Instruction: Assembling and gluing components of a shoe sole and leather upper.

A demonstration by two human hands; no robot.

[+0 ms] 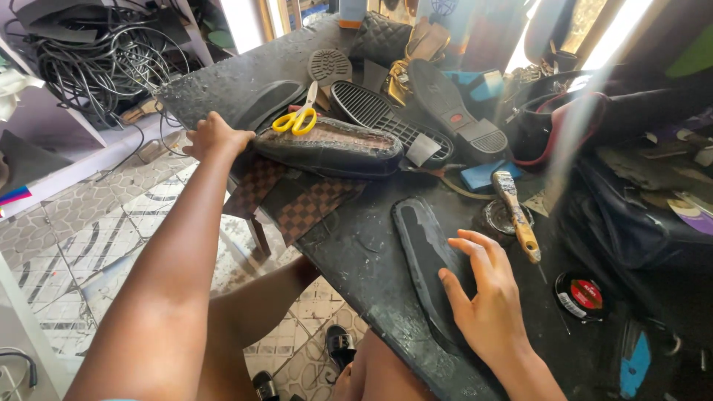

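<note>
**Q:** Black rubber everywhere; what are the hands doing?

**A:** Centre left, the left hand (pixel 214 137) closes on the heel end of an upturned shoe (pixel 327 147). Lower centre, the right hand (pixel 486 297) lies open, flat on a loose black sole (pixel 429 260).

**Q:** Which stage, and the setting?

**A:** Likely sole fitting; joining them needs careful alignment. Scuffed dark bench (pixel 364 260), yellow scissors (pixel 297 119), brush (pixel 516 215), tiled floor (pixel 111 223) at left.

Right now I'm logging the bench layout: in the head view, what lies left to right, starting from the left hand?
left hand → yellow scissors → loose black sole → right hand → glue brush → round tin
</note>
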